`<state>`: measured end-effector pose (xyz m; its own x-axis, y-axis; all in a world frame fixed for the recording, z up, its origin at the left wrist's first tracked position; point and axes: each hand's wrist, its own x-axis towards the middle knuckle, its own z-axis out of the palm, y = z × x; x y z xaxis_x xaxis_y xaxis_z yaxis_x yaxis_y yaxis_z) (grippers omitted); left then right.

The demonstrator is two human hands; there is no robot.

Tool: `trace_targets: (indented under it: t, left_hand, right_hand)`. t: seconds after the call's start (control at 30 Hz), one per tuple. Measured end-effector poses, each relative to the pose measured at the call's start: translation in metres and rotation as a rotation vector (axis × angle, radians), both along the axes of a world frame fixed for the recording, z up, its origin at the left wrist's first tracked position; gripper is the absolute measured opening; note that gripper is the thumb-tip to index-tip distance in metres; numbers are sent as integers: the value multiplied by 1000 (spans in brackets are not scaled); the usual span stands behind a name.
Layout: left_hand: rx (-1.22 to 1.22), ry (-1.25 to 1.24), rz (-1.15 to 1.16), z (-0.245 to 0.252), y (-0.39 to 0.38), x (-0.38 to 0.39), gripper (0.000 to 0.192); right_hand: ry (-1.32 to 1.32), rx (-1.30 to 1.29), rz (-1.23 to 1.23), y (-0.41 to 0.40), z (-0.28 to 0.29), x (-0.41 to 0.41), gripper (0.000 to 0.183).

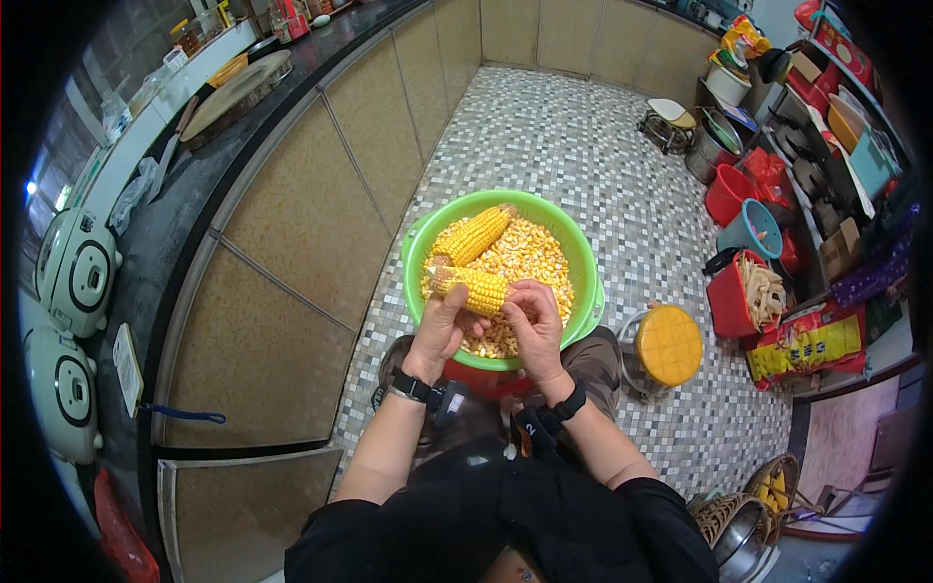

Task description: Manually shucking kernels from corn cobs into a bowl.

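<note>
A yellow corn cob (477, 289) with its kernels on lies between my two hands, over a green plastic basin (587, 255). My left hand (444, 324) grips the cob from below, its thumb near the brownish end. My right hand (538, 324) has its thumb and fingers at the cob's other end, partly hiding it. Loose corn kernels (536, 251) fill much of the basin. Further cobs (474, 237) rest on the kernels at the basin's upper left. The basin stands between my knees, above something red.
Cabinets and a dark countertop (211, 175) run along the left. A stool with a round yellow top (669, 345) stands right of my knee. Further right are a red container of pale husks or cobs (762, 291), buckets (751, 229) and a loaded shelf. Baskets (732, 517) sit at the lower right.
</note>
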<state>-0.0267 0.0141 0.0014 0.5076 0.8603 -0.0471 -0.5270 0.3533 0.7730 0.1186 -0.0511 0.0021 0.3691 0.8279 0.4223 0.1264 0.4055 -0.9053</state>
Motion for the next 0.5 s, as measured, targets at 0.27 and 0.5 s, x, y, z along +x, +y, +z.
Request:
trace_targets:
  t: [0.27,0.5]
  left_hand:
    - [-51,-44,28,-4,1,-3,56]
    - [-27,-10,7,0,1,-1,54]
  right_hand:
    - [-96,1,94,-2,17,1,16]
    - [-43,-15,9,0,5,1,13]
